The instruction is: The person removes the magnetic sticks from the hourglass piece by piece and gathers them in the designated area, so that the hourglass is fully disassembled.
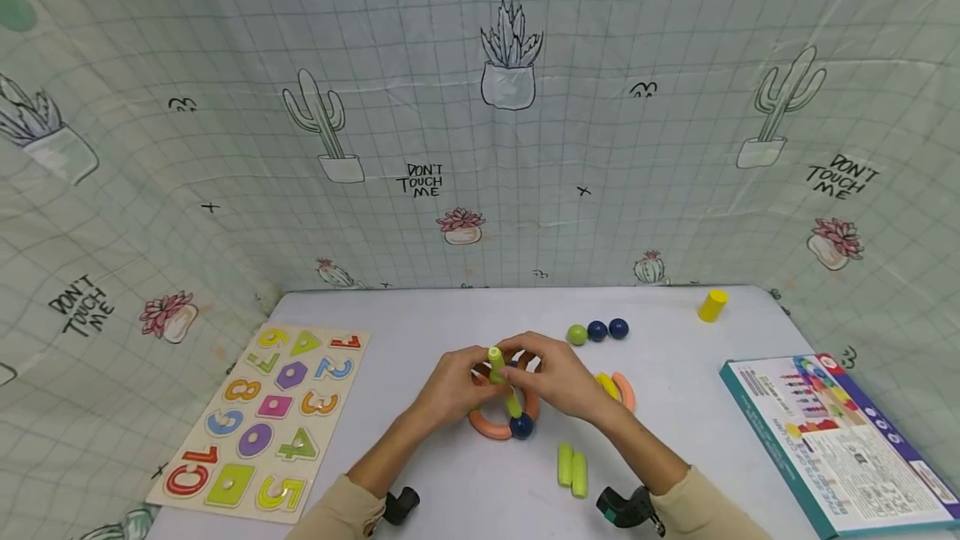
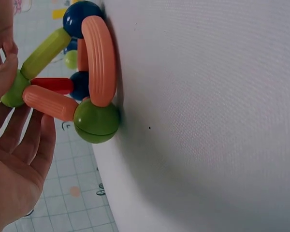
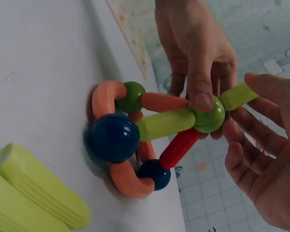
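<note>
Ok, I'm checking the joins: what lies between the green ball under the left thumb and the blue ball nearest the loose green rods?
A straight yellow-green rod joins the green ball to the blue ball, as the right wrist view shows.

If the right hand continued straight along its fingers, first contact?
Past the light-green stick it pinches, the right hand would probably meet the left hand; the green ball is close too, so depth leaves the order unsure.
</note>
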Demonstrator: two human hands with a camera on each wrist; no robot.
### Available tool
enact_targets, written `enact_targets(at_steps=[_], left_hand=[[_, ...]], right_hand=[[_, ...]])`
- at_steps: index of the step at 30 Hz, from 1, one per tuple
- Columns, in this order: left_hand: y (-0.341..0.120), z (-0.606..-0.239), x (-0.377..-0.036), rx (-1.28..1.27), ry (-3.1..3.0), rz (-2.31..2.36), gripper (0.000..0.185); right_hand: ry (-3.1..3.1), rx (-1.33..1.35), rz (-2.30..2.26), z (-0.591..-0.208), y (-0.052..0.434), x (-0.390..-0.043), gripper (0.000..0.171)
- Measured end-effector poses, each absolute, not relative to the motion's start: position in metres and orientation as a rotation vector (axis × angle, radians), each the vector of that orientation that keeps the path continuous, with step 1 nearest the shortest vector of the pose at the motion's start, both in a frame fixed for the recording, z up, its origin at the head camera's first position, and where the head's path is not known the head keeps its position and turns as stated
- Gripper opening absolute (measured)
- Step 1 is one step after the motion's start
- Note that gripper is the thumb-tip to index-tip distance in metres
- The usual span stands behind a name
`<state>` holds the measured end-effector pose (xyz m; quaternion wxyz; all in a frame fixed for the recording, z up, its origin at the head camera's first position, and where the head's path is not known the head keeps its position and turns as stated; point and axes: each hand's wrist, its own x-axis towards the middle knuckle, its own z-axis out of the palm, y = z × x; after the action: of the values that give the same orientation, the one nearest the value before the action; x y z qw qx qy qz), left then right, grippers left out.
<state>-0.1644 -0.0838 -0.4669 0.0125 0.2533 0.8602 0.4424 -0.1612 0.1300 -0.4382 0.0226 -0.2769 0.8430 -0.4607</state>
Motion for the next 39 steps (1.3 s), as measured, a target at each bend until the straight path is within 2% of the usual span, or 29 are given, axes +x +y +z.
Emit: enact_targets(at_steps=[10, 31, 39], left_hand=[[-0.084, -0.468, -0.164, 0.817, 2.696, 1.384, 0.027], [-0.082, -0.465, -0.163, 0.767, 2.725, 1.327, 0.038], [-0.085, -0.465, -0.167, 0.738, 2.749, 1.323, 0.041]], right_hand=[[2.659, -0.853, -1.425, -0.439, 0.121, -0.158, 0.022], [2.473, -0.699, -1.584, -0.433, 0.144, -0.164, 0.025], [2.434, -0.695, -1.273, -0.439, 0.171, -0.167, 0.017]])
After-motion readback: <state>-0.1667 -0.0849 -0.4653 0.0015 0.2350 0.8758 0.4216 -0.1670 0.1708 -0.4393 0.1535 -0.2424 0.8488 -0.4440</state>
